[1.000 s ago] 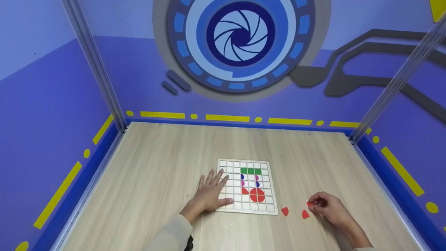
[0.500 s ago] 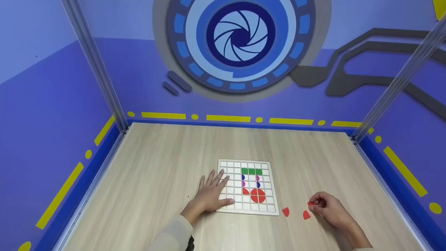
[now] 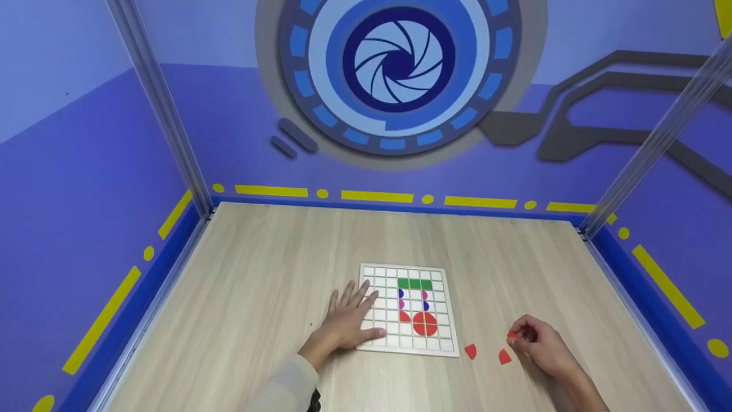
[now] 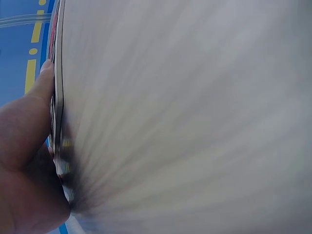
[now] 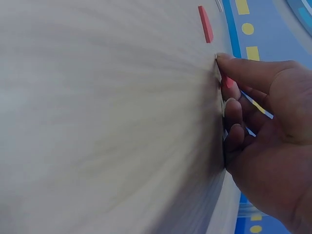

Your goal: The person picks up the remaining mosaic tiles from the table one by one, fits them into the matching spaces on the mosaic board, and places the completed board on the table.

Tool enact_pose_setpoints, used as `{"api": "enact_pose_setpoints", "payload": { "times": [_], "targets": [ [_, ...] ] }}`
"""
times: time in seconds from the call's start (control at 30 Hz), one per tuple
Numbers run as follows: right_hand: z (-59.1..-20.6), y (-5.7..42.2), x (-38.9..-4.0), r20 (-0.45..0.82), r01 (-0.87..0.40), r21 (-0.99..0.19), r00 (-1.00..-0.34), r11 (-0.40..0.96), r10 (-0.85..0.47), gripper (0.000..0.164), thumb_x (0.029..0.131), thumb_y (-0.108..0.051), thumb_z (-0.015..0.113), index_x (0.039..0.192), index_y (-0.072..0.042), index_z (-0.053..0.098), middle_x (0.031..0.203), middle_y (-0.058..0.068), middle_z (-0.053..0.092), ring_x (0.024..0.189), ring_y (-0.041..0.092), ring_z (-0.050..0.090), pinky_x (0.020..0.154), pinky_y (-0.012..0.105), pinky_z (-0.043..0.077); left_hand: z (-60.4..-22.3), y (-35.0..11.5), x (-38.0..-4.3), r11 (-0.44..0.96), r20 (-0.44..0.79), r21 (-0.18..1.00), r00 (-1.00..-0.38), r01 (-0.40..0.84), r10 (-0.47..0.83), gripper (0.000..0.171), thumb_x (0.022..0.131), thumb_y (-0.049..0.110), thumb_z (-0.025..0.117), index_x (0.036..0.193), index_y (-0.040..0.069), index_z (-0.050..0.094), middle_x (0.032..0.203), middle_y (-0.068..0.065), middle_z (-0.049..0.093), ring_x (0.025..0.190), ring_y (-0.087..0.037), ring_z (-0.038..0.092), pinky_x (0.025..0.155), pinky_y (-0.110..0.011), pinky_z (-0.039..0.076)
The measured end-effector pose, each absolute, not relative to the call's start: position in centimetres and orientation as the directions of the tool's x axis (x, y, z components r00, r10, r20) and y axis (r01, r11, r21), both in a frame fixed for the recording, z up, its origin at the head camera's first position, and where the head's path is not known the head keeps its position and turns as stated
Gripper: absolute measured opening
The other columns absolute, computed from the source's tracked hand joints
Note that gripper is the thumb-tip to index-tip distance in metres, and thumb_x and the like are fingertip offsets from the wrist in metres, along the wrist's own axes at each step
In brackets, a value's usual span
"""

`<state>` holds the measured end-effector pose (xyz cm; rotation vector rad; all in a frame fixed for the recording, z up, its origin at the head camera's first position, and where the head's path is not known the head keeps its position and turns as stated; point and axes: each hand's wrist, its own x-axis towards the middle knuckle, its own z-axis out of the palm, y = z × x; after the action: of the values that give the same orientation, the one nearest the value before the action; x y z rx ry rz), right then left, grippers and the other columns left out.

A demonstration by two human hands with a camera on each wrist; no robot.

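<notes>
A white gridded puzzle board (image 3: pixel 389 342) lies on the table, with green squares (image 3: pixel 415 284), small blue and pink half-rounds, and red quarter-round pieces (image 3: pixel 425 324) set in its cells. My left hand (image 3: pixel 346 322) rests with spread, straight fingers on the board's left side. To the right of the board, my right hand (image 3: pixel 540 343) pinches a red quarter-round piece (image 3: pixel 512 336) between thumb and fingertips, low at the table. In the right wrist view that red piece (image 5: pixel 228 82) shows partly between the fingers. Two loose red pieces lie between board and right hand: one (image 3: pixel 470 351) near the board's corner, another (image 3: pixel 504 356) nearer the hand.
The wooden table (image 3: pixel 274 257) is bounded by a purple-blue back wall (image 3: pixel 229 131) and side walls with yellow markings. Metal posts (image 3: pixel 166 114) stand at the back corners. A dark band is at the left wrist.
Both hands stay nearly in place. The whole head view has shifted slightly, and the pinched red piece appears a little more tilted between the right fingers.
</notes>
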<state>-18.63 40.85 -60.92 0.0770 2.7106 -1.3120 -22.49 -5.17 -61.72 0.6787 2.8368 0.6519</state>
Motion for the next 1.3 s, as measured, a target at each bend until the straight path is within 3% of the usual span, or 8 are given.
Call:
{"api": "enact_pose_setpoints", "payload": {
  "times": [0.13, 0.37, 0.6, 0.73, 1.03, 1.3],
  "targets": [
    [-60.7, 40.1, -18.8, -0.098, 0.075, -0.775, -0.995, 0.627, -0.002, 0.014, 0.096, -0.008, 0.079, 0.105, -0.007, 0.068, 0.094, 0.007, 0.064, 0.087, 0.019, 0.057, 0.071, 0.024, 0.047, -62.0, -5.3, -22.4, 0.803, -0.045, 0.45, -0.888, 0.391, 0.458, 0.093, 0.098, 0.067, 0.063, 0.168, 0.015, 0.032, 0.178, -0.012, 0.013, 0.162, -0.043, 0.004, 0.126, -0.069, 0.004],
    [-59.9, 36.6, -20.3, 0.016, -0.019, -0.81, -1.0, 0.586, -0.011, 0.014, 0.103, -0.014, 0.071, 0.115, -0.007, 0.073, 0.103, 0.008, 0.07, 0.092, 0.021, 0.062, 0.075, 0.023, 0.054, -61.9, -5.6, -22.1, 0.806, -0.053, 0.451, -0.89, 0.383, 0.452, 0.09, 0.099, 0.064, 0.063, 0.168, 0.013, 0.032, 0.177, -0.014, 0.014, 0.162, -0.045, 0.005, 0.125, -0.07, 0.003],
    [-59.0, 32.6, -21.6, 0.139, -0.139, -0.798, -0.989, 0.586, -0.045, 0.019, 0.104, -0.003, 0.067, 0.121, -0.006, 0.074, 0.108, 0.006, 0.07, 0.096, 0.021, 0.061, 0.079, 0.022, 0.053, -61.5, -5.0, -22.1, 0.82, -0.068, 0.412, -0.884, 0.397, 0.462, 0.09, 0.099, 0.067, 0.06, 0.168, 0.015, 0.032, 0.177, -0.012, 0.014, 0.162, -0.042, 0.007, 0.126, -0.068, 0.007],
    [-58.6, 29.9, -22.9, 0.126, -0.138, -0.813, -0.99, 0.566, -0.061, 0.023, 0.102, -0.002, 0.069, 0.124, -0.007, 0.072, 0.108, 0.005, 0.069, 0.099, 0.022, 0.061, 0.082, 0.022, 0.053, -61.4, -4.9, -22.4, 0.838, -0.043, 0.359, -0.889, 0.412, 0.456, 0.091, 0.097, 0.069, 0.06, 0.167, 0.017, 0.034, 0.177, -0.011, 0.018, 0.162, -0.042, 0.012, 0.126, -0.067, 0.012],
    [-59.6, 23.9, -25.0, 0.1, -0.135, -0.889, -0.99, 0.437, -0.102, 0.012, 0.097, -0.002, 0.076, 0.106, -0.011, 0.074, 0.099, 0.003, 0.07, 0.093, 0.022, 0.064, 0.08, 0.025, 0.055, -61.6, -4.7, -22.9, 0.879, -0.006, 0.269, -0.912, 0.394, 0.411, 0.093, 0.094, 0.073, 0.061, 0.165, 0.016, 0.04, 0.174, -0.015, 0.025, 0.157, -0.041, 0.025, 0.122, -0.066, 0.026],
    [-59.9, 21.0, -25.6, 0.146, -0.243, -0.849, -0.961, 0.468, -0.235, 0.011, 0.097, 0.001, 0.074, 0.102, -0.008, 0.076, 0.097, 0.006, 0.072, 0.089, 0.019, 0.066, 0.081, 0.028, 0.056, -61.4, -4.6, -23.8, 0.846, -0.003, 0.344, -0.9, 0.408, 0.436, 0.091, 0.096, 0.068, 0.064, 0.165, 0.014, 0.04, 0.175, -0.017, 0.02, 0.161, -0.042, 0.015, 0.123, -0.069, 0.019]
  ]
}}
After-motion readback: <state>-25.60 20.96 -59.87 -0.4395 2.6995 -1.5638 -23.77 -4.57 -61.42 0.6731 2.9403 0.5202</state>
